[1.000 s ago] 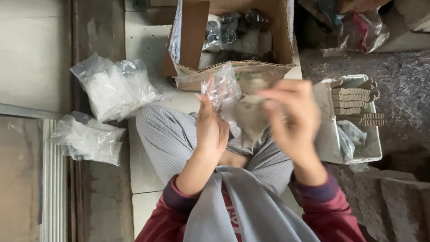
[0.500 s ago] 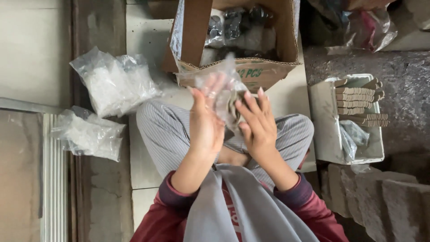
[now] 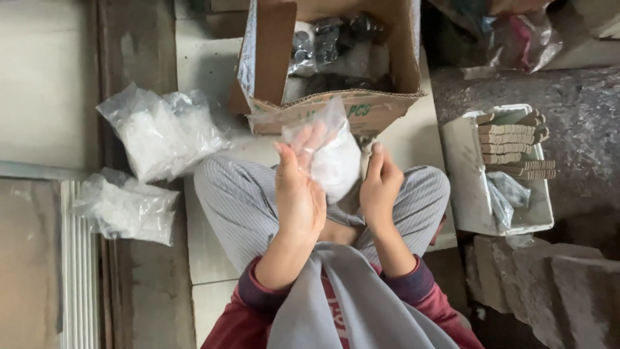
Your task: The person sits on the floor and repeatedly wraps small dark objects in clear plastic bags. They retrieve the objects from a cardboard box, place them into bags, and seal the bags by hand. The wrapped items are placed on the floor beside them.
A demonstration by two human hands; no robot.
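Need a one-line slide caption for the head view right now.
Seated person's left hand and right hand hold a clear plastic bag before an open cardboard box.

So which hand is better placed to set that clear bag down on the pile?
Probably left. The left hand grips the clear bag, and the filled bags lie on that side; the right hand only touches its edge.
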